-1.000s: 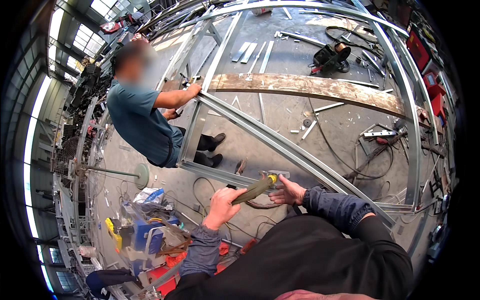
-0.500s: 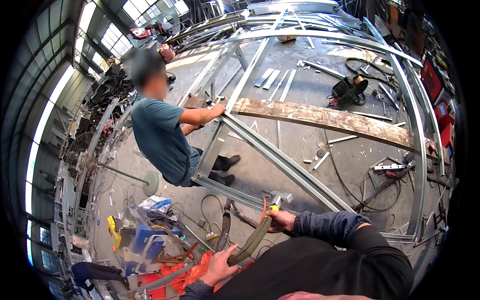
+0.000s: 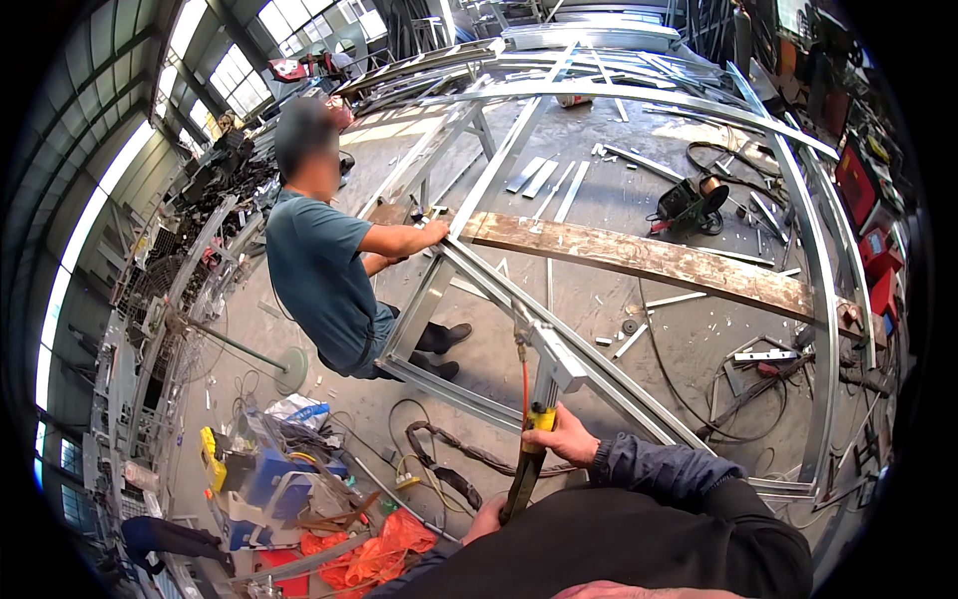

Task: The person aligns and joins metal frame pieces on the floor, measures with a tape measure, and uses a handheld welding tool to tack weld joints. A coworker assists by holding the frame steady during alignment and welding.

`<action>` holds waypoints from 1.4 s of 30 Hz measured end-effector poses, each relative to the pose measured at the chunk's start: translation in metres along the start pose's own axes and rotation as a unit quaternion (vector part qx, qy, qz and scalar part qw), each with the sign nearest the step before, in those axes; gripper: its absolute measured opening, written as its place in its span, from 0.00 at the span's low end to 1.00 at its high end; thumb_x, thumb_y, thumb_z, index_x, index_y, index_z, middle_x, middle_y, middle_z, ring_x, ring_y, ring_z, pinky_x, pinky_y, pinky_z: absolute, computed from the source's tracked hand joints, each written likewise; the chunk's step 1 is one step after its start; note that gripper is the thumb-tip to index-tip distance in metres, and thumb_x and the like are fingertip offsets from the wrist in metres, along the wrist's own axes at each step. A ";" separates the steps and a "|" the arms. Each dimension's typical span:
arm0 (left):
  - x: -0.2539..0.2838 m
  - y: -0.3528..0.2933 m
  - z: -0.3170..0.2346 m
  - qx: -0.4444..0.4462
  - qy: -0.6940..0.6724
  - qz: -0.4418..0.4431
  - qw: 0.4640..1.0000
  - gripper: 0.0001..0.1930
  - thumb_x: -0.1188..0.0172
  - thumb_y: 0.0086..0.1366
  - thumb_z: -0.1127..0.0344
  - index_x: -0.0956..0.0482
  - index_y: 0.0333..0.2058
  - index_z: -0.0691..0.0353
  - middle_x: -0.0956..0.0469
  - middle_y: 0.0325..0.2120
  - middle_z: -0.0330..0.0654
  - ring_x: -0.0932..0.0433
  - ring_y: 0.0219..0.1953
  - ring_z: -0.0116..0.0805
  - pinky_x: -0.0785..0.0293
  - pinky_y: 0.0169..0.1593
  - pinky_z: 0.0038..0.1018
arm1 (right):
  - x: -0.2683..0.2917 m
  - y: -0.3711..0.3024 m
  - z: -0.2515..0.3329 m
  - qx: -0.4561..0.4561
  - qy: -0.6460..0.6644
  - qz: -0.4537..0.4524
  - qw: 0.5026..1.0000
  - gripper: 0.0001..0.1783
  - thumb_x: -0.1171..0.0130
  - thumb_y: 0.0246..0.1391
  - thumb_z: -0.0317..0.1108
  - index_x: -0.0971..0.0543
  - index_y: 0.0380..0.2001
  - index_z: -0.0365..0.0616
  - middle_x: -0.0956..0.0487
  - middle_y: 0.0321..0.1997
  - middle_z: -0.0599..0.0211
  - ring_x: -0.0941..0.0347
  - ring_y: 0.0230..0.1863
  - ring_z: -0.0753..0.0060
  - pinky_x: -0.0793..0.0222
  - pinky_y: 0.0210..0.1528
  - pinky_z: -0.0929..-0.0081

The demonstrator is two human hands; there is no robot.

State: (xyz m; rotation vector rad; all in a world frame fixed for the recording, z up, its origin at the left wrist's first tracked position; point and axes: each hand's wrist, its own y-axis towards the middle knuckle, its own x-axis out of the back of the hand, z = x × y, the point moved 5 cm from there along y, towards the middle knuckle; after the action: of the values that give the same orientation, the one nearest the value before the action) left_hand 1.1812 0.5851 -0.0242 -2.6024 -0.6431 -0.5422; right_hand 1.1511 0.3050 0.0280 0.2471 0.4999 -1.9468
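A welding gun [image 3: 551, 365] with a silver head, yellow collar and dark handle points up and away in front of me. My right hand [image 3: 566, 436] grips it just below the collar. Lower down, my left hand [image 3: 486, 520] is closed around the bottom end of the handle; my body partly hides it. An orange hose [image 3: 526, 387] runs along the gun's left side. Beyond the gun lies a silver metal frame [image 3: 599, 367], whose slanting beam passes behind the gun's head. A co-worker [image 3: 317, 270] in a blue-green shirt holds the frame at its corner on the left.
A wooden plank [image 3: 639, 258] crosses the frame. Cables [image 3: 449, 449] trail over the floor near my left hand. Tools and orange plastic [image 3: 384, 549] are piled at lower left. A wire feeder [image 3: 689, 203] with a copper-coloured spool and scattered metal offcuts [image 3: 539, 178] lie farther off.
The welding gun has swung upright, its head rising up and away over the frame beam. My left hand has moved right, closer to my body. The co-worker keeps hold of the frame.
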 end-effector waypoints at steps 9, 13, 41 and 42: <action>-0.139 0.139 -0.021 -0.257 -0.008 0.121 0.959 0.34 0.17 0.54 0.61 0.20 0.58 0.58 0.20 0.55 0.51 0.25 0.62 0.61 0.31 0.69 0.52 | 0.072 -0.044 0.101 0.167 0.112 -0.089 0.976 0.24 0.37 0.71 0.37 0.25 0.66 0.44 0.17 0.46 0.66 0.20 0.44 0.72 0.22 0.50 0.69; -0.199 0.146 -0.074 -0.373 -0.038 0.214 0.902 0.30 0.18 0.57 0.58 0.20 0.56 0.58 0.23 0.58 0.52 0.26 0.63 0.59 0.31 0.68 0.50 | 0.098 -0.093 0.135 0.196 0.062 -0.088 0.975 0.32 0.49 0.81 0.60 0.23 0.62 0.39 0.15 0.57 0.54 0.15 0.47 0.64 0.17 0.51 0.64; -0.393 0.142 -0.239 -0.479 0.443 0.278 0.706 0.55 0.14 0.48 0.55 0.30 0.73 0.64 0.23 0.57 0.51 0.25 0.65 0.53 0.35 0.74 0.57 | 0.184 -0.699 -0.113 0.272 0.149 -0.576 0.756 0.44 0.45 0.78 0.65 0.38 0.82 0.46 0.17 0.40 0.61 0.18 0.34 0.64 0.17 0.39 0.62; -0.401 0.134 -0.245 -0.516 0.426 0.262 0.696 0.52 0.14 0.47 0.56 0.28 0.70 0.64 0.23 0.57 0.50 0.24 0.64 0.53 0.32 0.70 0.54 | 0.186 -0.722 -0.162 0.248 0.221 -0.603 0.726 0.45 0.45 0.77 0.65 0.39 0.82 0.47 0.17 0.40 0.61 0.19 0.34 0.63 0.17 0.40 0.63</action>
State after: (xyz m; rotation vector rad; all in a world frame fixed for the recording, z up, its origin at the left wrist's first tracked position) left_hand 0.8553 0.2212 -0.0382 -2.6222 0.9713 -2.1474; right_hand 0.4098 0.4797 -0.0218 0.9260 0.4603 -3.3446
